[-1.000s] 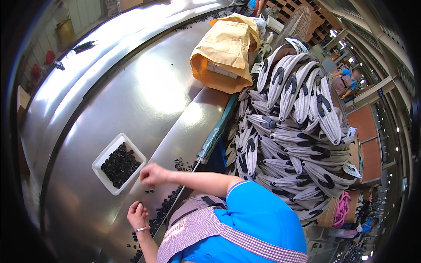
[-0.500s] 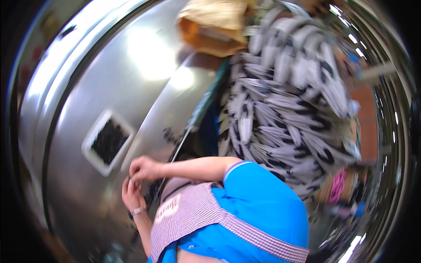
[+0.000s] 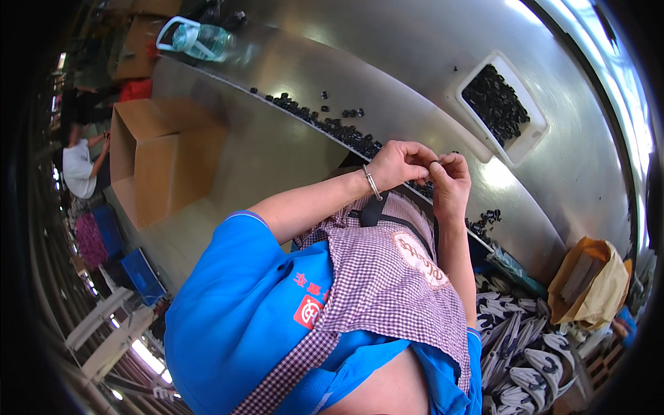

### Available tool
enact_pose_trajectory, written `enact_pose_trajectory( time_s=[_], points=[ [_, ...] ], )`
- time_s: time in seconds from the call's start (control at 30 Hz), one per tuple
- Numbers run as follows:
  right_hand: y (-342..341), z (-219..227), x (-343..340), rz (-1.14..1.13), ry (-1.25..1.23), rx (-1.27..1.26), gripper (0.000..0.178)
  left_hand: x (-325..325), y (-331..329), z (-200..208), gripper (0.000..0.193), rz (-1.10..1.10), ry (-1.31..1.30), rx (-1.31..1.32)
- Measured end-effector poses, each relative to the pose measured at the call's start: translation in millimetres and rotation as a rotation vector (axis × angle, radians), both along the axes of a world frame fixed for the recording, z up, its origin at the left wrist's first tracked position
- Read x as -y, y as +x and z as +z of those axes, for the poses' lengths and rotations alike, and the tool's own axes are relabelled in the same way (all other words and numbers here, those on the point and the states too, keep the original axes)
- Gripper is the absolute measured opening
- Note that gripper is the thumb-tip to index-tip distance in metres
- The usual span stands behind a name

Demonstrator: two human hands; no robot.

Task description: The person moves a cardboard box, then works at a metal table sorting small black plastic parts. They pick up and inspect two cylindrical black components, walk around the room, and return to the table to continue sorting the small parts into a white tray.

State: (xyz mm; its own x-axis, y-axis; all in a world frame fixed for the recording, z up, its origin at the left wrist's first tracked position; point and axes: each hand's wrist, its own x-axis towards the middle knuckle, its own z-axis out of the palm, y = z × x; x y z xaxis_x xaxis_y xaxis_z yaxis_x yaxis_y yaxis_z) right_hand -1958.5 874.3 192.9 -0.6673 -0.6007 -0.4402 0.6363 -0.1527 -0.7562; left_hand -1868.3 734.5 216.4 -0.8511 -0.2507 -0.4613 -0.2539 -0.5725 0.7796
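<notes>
Over the near edge of the metal table (image 3: 422, 83), my two hands meet fingertip to fingertip. A metal bracelet circles the wrist of my left hand (image 3: 398, 162), whose thumb and fingers pinch at a small black piece (image 3: 434, 164). My right hand (image 3: 452, 183) closes on the same piece from the other side. Fingers cover most of it, so its exact kind does not show. Small black pieces (image 3: 339, 128) lie in a loose row along the table edge, left of and beneath my hands. Beyond them, a white plastic tray (image 3: 538, 135) holds many similar pieces.
A teal clear bottle (image 3: 200, 40) stands at the table's far left. An open cardboard box (image 3: 155, 159) is on the floor at left, with a person (image 3: 79, 162) beyond. Right: a brown paper bag (image 3: 588, 283) and bundled grey-white items (image 3: 519, 346).
The whole view has swung round, bringing the bottle, cardboard box and row of black pieces into sight. My hands remain together at the table edge, fingers still pinched.
</notes>
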Motion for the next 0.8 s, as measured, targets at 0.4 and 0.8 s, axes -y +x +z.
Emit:
enact_pose_trajectory(
  time_s=[0.4, 0.8],
  points=[
    [12.7, -27.9, 87.5, 0.449, 0.304, -0.108, 0.019, 141.4, 68.4, -56.8, 0.012, 0.146, -1.463, 0.211],
    [7.1, -50.2, 89.5, 0.400, 0.453, -0.295, 0.014, 261.7, 154.7, -62.1, 0.012, 0.399, -1.355, 0.596]
  ],
)
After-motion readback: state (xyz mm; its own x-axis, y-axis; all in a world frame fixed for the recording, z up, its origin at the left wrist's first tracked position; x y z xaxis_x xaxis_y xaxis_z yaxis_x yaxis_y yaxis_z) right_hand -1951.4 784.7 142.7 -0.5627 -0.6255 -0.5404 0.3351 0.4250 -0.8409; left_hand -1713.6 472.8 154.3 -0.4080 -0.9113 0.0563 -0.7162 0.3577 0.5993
